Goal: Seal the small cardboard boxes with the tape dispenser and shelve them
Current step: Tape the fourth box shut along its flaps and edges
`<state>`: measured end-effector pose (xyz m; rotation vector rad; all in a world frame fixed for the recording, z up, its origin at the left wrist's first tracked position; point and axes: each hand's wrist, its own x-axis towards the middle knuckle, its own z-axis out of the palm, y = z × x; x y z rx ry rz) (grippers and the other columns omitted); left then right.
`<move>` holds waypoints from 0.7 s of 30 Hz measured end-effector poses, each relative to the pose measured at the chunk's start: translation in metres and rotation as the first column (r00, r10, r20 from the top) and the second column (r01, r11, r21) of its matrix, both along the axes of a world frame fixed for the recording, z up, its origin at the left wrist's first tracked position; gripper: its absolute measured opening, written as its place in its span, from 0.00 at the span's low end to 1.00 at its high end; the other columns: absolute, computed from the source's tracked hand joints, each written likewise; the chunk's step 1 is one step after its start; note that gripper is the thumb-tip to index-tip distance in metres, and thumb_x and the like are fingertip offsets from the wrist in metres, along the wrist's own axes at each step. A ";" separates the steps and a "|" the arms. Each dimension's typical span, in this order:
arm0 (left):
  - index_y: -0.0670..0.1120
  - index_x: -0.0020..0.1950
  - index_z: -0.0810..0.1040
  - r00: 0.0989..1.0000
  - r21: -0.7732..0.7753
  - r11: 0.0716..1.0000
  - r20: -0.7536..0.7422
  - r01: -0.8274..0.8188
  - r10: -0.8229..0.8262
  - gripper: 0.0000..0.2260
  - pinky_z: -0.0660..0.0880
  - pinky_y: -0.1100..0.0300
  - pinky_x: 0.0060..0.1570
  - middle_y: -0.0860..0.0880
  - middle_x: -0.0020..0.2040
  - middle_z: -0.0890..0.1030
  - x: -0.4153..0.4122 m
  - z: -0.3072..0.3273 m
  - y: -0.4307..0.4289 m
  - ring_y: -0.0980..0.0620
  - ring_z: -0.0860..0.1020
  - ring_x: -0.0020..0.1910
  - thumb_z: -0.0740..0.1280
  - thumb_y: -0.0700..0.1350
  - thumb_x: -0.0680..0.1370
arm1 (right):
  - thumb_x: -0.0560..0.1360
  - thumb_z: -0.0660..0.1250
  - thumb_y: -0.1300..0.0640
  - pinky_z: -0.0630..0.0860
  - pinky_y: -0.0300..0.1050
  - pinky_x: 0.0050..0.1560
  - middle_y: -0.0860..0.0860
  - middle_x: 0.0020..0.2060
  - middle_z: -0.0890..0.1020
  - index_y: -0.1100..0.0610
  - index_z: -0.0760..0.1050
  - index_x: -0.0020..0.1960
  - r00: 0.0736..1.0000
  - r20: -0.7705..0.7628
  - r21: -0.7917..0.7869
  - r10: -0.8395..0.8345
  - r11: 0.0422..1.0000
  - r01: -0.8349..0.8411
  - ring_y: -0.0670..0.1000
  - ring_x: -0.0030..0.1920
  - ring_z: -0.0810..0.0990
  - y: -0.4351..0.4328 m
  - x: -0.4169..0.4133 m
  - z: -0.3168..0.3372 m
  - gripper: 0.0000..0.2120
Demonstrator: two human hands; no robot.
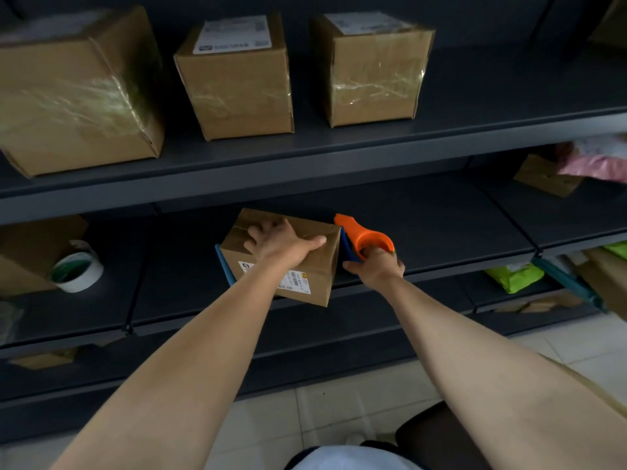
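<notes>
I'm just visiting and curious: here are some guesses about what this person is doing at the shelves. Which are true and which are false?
1. The left hand rests on top of a small cardboard box. True.
2. The right hand holds a pair of scissors. False: it grips an orange and blue tape dispenser, set against the box's right side.
3. Three cardboard boxes stand on the upper shelf. True.
4. The roll of tape on the left lies on the floor. False: it sits on the same shelf level as the box being handled.
5. The box under the hand carries no label. False: a white label shows on its near face.
</notes>
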<state>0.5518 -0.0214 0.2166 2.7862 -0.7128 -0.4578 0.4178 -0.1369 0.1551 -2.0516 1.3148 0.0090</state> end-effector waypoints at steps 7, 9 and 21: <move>0.48 0.67 0.67 0.997 -0.006 1.000 0.079 0.017 -0.016 0.35 0.60 0.44 0.61 0.43 0.69 0.63 -0.008 -0.005 0.001 0.38 0.61 0.65 0.64 0.70 0.68 | 0.80 0.61 0.54 0.50 0.58 0.75 0.54 0.72 0.67 0.54 0.58 0.76 0.980 -0.200 0.068 0.021 0.998 -0.007 0.57 0.74 0.60 -0.007 -0.001 -0.007 0.26; 0.47 0.67 0.66 0.995 0.003 1.000 0.098 0.019 -0.020 0.36 0.61 0.44 0.61 0.43 0.69 0.63 -0.010 -0.006 0.001 0.38 0.61 0.65 0.63 0.70 0.69 | 0.82 0.56 0.56 0.49 0.57 0.75 0.55 0.62 0.76 0.58 0.68 0.69 0.992 -0.124 -0.086 0.001 0.996 -0.012 0.56 0.69 0.69 -0.005 -0.007 0.000 0.17; 0.49 0.54 0.77 1.000 -0.294 0.956 0.009 0.012 -0.009 0.13 0.62 0.47 0.64 0.44 0.62 0.72 -0.020 0.006 0.003 0.40 0.65 0.64 0.63 0.56 0.77 | 0.79 0.61 0.45 0.69 0.43 0.37 0.52 0.32 0.74 0.61 0.73 0.39 0.656 0.698 0.157 -0.288 0.955 0.252 0.48 0.33 0.73 0.000 -0.043 0.067 0.20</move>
